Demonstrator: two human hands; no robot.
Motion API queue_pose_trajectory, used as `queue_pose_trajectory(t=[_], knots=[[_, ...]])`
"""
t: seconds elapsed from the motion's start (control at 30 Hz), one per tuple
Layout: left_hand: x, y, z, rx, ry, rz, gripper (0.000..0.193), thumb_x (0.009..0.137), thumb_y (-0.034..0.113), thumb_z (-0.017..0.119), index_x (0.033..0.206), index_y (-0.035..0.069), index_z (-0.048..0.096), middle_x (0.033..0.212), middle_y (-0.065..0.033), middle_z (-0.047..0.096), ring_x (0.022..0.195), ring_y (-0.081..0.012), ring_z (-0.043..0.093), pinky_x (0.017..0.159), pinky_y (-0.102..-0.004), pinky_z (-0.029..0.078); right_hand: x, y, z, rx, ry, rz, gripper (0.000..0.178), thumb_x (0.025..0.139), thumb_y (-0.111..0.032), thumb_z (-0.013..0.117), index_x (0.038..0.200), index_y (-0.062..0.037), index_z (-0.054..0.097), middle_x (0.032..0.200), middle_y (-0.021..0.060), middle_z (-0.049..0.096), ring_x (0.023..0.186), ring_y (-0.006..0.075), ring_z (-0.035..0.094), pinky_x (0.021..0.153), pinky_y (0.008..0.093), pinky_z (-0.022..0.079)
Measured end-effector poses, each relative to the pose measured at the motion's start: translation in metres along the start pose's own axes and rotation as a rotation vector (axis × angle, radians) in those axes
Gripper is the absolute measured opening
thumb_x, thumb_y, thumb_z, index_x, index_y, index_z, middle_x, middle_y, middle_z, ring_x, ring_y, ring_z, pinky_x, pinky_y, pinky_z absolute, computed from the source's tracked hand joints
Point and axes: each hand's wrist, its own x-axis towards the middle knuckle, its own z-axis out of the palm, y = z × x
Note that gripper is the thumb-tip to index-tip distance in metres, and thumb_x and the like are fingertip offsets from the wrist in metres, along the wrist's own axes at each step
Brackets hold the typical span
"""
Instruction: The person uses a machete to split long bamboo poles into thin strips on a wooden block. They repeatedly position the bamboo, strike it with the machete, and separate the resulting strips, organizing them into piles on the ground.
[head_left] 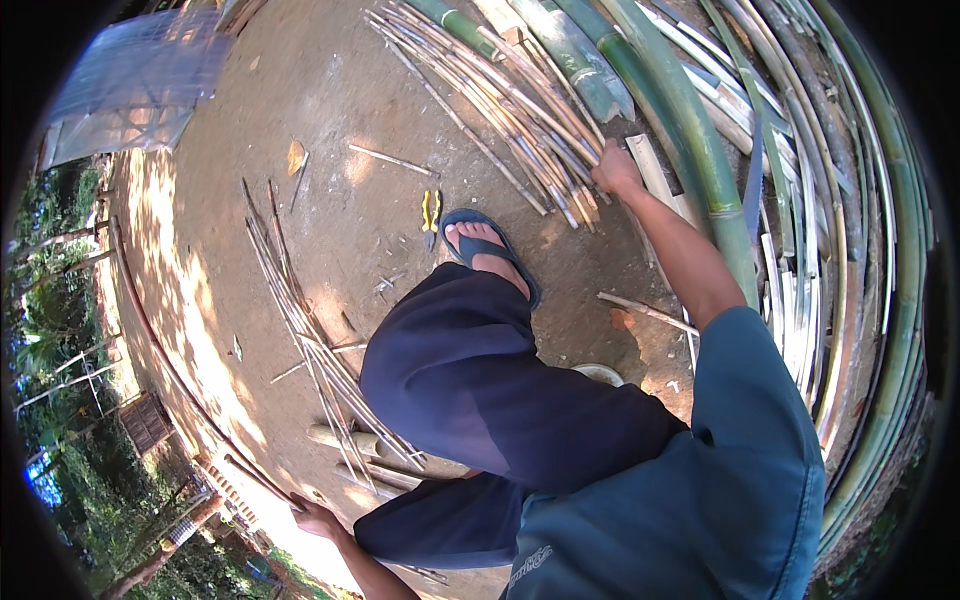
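My right hand (616, 172) reaches forward, its fingers closed on a thin bamboo stick at the near right edge of a bundle of bamboo sticks (497, 100) on the ground. My left hand (318, 520) is low on the left, with the fingers wrapped round the end of a long dark brown stick (262, 480) that points away to the left. A second, looser pile of thin sticks (300, 315) lies on the ground left of my bent leg. Pliers with yellow handles (430, 214) lie near my sandalled foot (482, 245).
Thick green bamboo poles (690, 130) and pale split strips (795, 300) run along the right. A bluish sheet (140, 80) hangs at the far left. Short bamboo pieces (345, 438) lie beside my leg. A single stick (392, 161) rests on the dirt ground ahead.
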Motion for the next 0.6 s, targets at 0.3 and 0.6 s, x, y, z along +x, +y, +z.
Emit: queue_pose_trajectory(t=[0.3,0.6], knots=[[-0.005,-0.002,-0.027,0.014,-0.019,-0.018,0.055,0.101,0.039,0.052,0.086,-0.013,0.065,0.066,-0.0302,0.059,0.054,-0.041,0.053,0.054,-0.0505,0.041,0.042,0.04,0.031,0.247,-0.127,-0.177,0.092,0.062,-0.045,0.086,0.13,0.0082,0.054,0.126,0.0281,0.06,0.121,0.0366,0.057,0.104,0.0399,0.043],[0.005,-0.006,0.009,-0.013,-0.229,-0.279,0.052,0.101,0.035,0.052,0.109,-0.015,0.063,0.084,-0.0323,0.065,0.068,-0.0384,0.06,0.065,-0.0476,0.047,0.041,0.077,0.031,0.626,-0.298,0.046,0.088,0.089,-0.069,0.051,0.136,0.0056,0.052,0.138,0.0238,0.053,0.127,0.0302,0.05,0.109,0.0381,0.034]])
